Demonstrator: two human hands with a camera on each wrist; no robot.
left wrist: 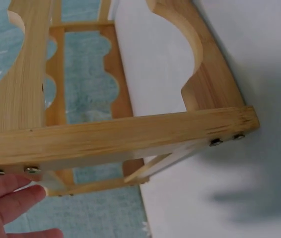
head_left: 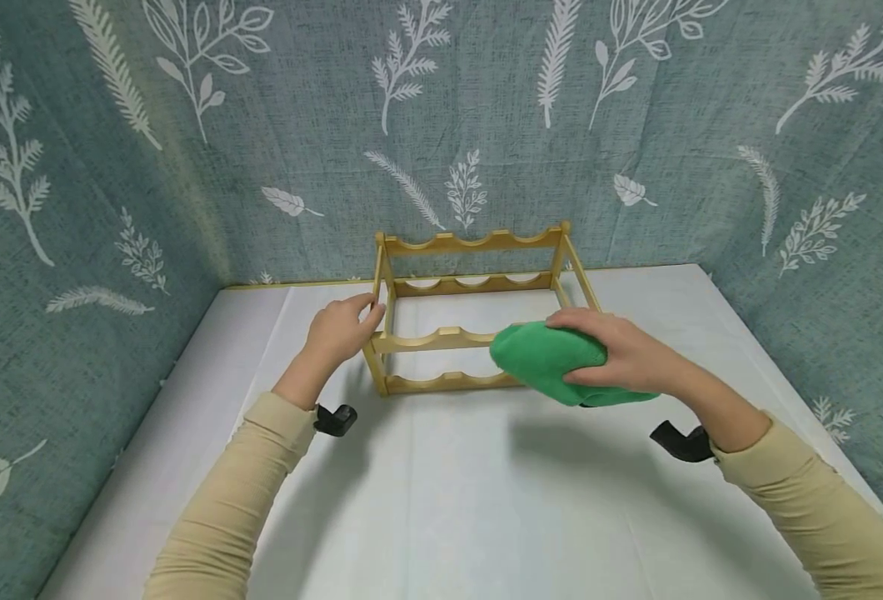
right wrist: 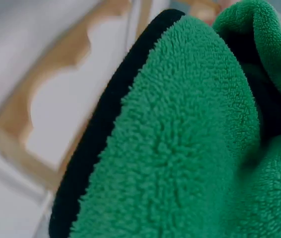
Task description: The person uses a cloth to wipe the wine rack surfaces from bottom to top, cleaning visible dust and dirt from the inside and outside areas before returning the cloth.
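Green cloth (right wrist: 170, 134) before part-hidden rack (head_left: 441, 337)

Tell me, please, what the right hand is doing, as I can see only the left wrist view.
Observer: The right hand holds a green cloth near the right end of the wooden rack.
Operator: Thank you; does the cloth have any edging?
Observer: Yes, the right wrist view shows a dark strip along one edge.
Operator: And does the cloth hide any of the rack from the head camera?
Observer: It does, covering part of the front rails toward their right end.
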